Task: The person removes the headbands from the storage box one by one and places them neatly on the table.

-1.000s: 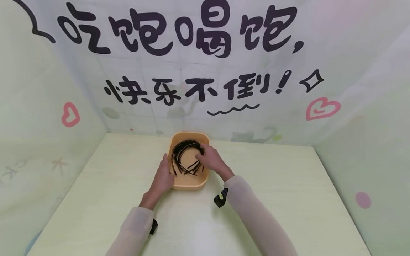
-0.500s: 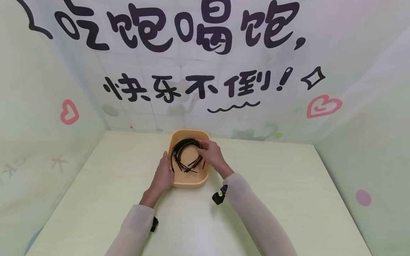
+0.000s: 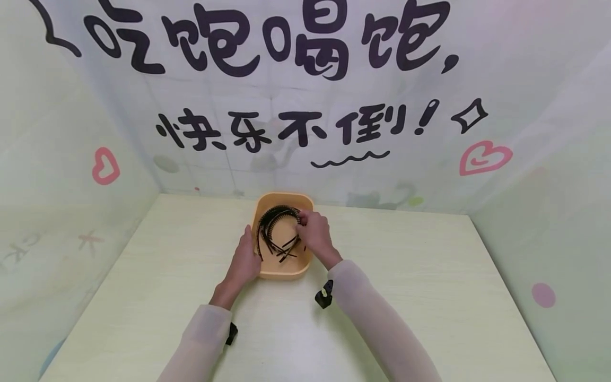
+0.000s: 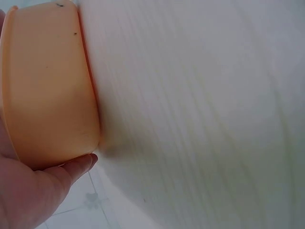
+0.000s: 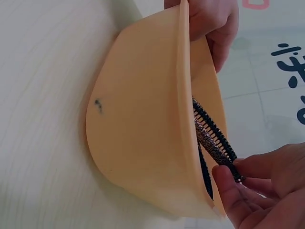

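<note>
An orange plastic basin stands on the table, with several black headbands lying tangled inside. Some have comb teeth along the inner edge. At the basin's left side my left hand grips the wall, thumb over the rim and fingers along the outside. My right hand reaches over the right rim. In the right wrist view, its thumb and fingers pinch a toothed black headband near its curved part. A speckled band runs beside the teeth. The far ends of that headband are hidden behind the basin wall.
The pale wood-grain table spreads out around the basin. Close behind the basin rises a printed backdrop with black lettering, and similar sheets flank both sides. Each wrist carries a small black device.
The right hand has stayed at the right rim, its fingers shifting slightly on the headbands. Headband ends inside the basin have moved a little. The left hand keeps its grip.
</note>
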Tool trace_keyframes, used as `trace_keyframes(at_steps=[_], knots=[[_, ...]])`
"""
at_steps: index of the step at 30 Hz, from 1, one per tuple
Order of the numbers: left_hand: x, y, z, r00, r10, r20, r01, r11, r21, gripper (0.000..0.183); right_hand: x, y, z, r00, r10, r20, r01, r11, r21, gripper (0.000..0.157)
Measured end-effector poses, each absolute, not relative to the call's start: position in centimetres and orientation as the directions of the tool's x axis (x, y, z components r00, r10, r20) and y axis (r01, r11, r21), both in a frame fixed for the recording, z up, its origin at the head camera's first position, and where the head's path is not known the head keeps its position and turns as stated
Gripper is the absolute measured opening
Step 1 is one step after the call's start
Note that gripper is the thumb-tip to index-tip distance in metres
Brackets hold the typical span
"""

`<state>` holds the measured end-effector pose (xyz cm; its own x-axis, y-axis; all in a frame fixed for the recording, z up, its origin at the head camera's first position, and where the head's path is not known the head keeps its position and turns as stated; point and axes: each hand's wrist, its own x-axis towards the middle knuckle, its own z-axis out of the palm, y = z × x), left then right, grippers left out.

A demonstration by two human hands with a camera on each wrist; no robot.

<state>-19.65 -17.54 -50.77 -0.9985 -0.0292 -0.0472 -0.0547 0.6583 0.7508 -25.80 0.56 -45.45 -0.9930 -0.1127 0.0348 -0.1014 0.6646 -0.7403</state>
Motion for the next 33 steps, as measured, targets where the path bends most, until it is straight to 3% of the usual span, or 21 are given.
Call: trace_keyframes(at_steps=[13, 22, 33], knots=[[-19.8, -17.4, -50.8, -0.998, -0.032, -0.051, -0.060, 0.667, 0.743, 0.081, -26.4, 1.4, -45.9, -1.000, 0.005, -0.023, 0.021, 0.594, -0.804, 0.029], [-19.9, -17.4, -50.9, -0.998, -0.044, -0.042, -0.060, 0.658, 0.750, 0.080, -27.1, 2.6, -45.8, -0.990, 0.047, -0.132, 0.140, 0.396, -0.907, 0.027], [-19.8, -17.4, -50.8, -0.998, -0.045, -0.036, -0.057, 0.661, 0.748, 0.081, -28.2, 5.5, -46.1, -0.962, 0.089, -0.259, 0.272, 0.200, -0.941, 0.023]])
